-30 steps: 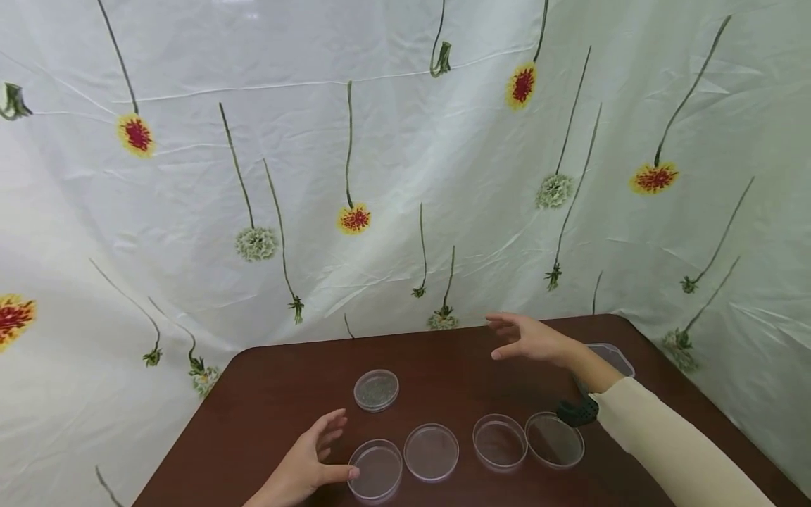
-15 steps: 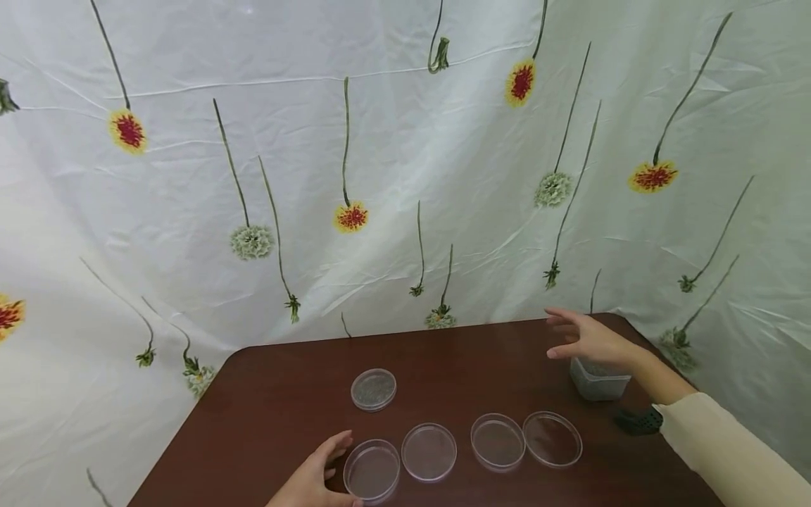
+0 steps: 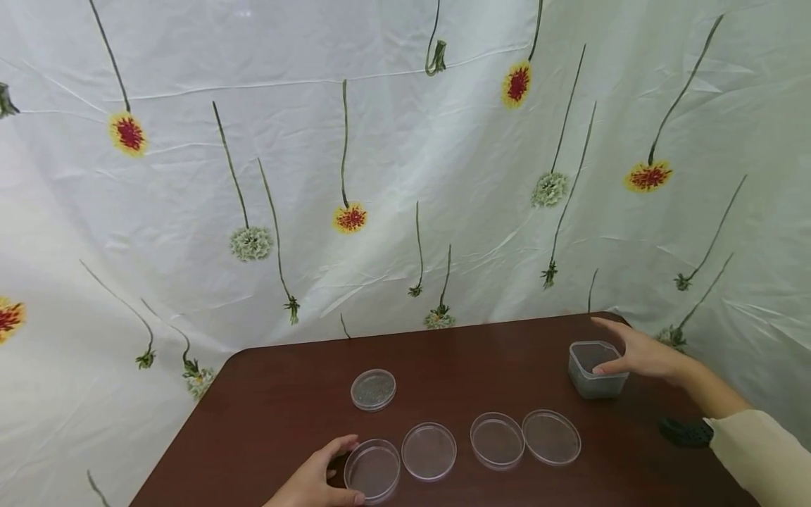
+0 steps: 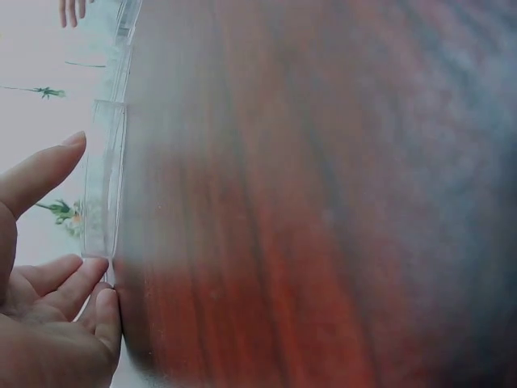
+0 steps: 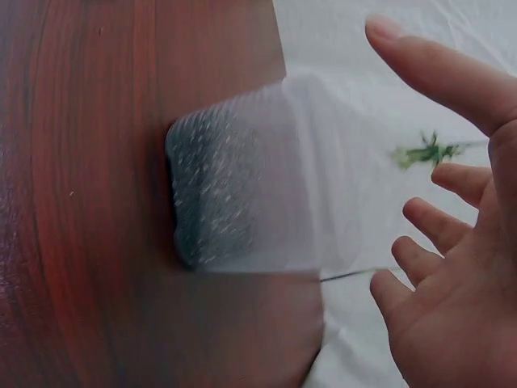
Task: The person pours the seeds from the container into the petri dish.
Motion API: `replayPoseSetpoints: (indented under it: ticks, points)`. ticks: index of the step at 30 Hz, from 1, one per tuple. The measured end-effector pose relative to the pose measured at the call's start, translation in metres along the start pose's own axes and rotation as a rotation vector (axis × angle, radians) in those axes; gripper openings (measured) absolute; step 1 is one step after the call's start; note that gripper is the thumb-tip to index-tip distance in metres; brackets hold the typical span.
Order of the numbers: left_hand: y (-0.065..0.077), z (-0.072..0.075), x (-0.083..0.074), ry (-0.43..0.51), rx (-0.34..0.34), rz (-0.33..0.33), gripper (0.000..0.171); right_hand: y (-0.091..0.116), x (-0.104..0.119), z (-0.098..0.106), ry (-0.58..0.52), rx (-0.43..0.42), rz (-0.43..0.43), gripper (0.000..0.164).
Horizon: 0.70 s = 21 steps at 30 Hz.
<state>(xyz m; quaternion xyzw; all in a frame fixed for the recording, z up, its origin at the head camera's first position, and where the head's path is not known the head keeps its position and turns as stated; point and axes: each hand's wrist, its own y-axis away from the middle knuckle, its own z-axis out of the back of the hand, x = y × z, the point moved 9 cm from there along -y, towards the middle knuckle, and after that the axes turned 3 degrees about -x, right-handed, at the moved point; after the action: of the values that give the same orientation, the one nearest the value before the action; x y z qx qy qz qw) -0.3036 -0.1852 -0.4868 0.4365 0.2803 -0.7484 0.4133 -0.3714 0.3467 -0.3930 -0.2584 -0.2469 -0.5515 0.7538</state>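
My left hand [image 3: 319,477] lies at the left side of the leftmost clear petri dish [image 3: 372,470], thumb near its front rim and index finger near its back. In the left wrist view, fingers touch or nearly touch the side of that petri dish [image 4: 103,182]; the thumb is lifted off it. My right hand [image 3: 646,358] hovers with spread fingers over the right rim of a clear plastic tub [image 3: 595,384]. Seen from the right wrist, dark grains [image 5: 214,190] fill the tub's lower part, and the fingers stay apart from it.
Along the front stand a second petri dish [image 3: 429,452], a third petri dish [image 3: 497,441] and a fourth round dish or lid [image 3: 552,438]. A petri dish with greyish contents [image 3: 373,390] sits farther back. A flowered cloth [image 3: 380,282] hangs behind the brown table [image 3: 285,394].
My right hand has moved right, from above the table's back edge to the tub, which its forearm partly covered before. My left hand has shifted slightly down at its dish.
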Motion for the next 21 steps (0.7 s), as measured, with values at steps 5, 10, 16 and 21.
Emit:
replayPoseSetpoints:
  ticks: [5,10,16,21]
  points:
    - [0.001,0.000,0.000,-0.020,0.000,0.005,0.081,0.003,-0.023,-0.010,-0.156,0.013,-0.015,0.101]
    - [-0.002,-0.003,-0.001,0.010,0.008,0.022,0.078,0.009,-0.049,-0.022,-0.370,0.013,-0.027,0.100]
    - [0.000,-0.006,0.001,0.125,0.029,0.045,0.079,0.011,-0.073,-0.042,-0.500,0.018,-0.095,0.105]
    - [0.001,-0.006,0.004,0.162,0.037,0.058,0.076,0.013,-0.077,-0.044,-0.520,0.004,-0.102,0.097]
